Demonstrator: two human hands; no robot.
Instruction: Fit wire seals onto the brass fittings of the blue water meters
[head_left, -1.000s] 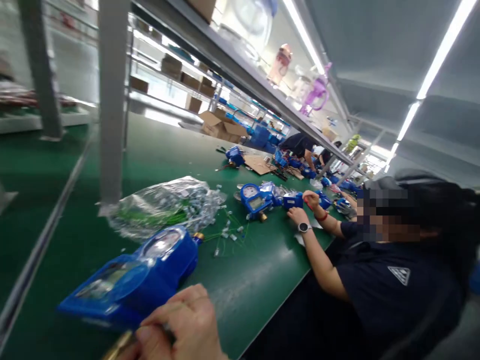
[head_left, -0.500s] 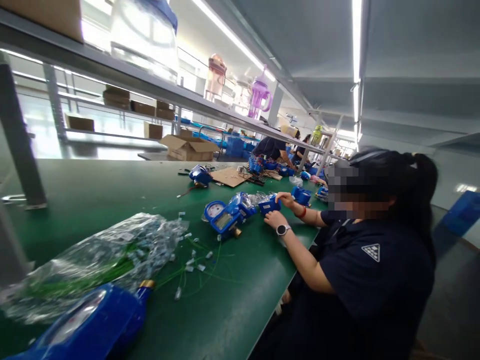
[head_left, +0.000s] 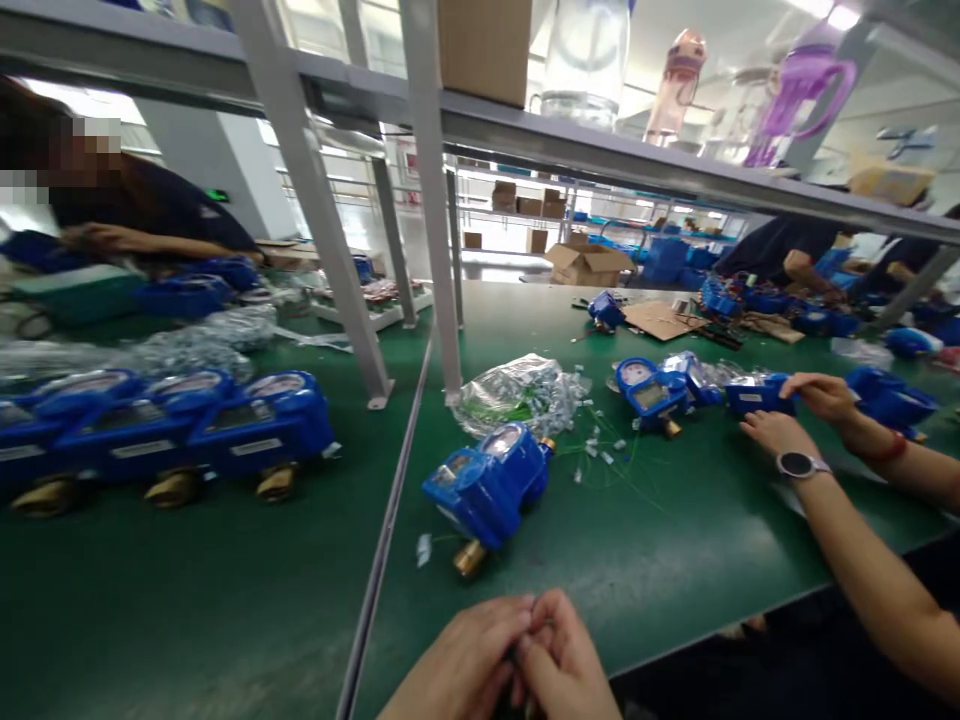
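My left hand (head_left: 465, 655) and my right hand (head_left: 566, 660) meet at the bottom of the view, over the table's front edge. The fingers of both are curled and pressed together; whatever lies between them is hidden. Just beyond them, a blue water meter (head_left: 491, 485) with brass ends rests on the green table, apart from my hands. A white-tagged green wire seal (head_left: 424, 549) hangs off its left side. Behind the meter lies a clear plastic bag (head_left: 510, 390) of green wire seals, with several loose seals (head_left: 600, 447) spread to its right.
On the left, several blue meters (head_left: 255, 425) stand in a row past a metal seam (head_left: 394, 500). Shelf posts (head_left: 435, 200) rise from the table. At right, a co-worker's hands (head_left: 784, 435) touch another blue meter (head_left: 757, 395). Bottles (head_left: 679, 85) stand on the shelf overhead.
The view has swung left and down. My hands and the row of meters on the left have come into view. The co-worker's hands remain at the same blue meter.
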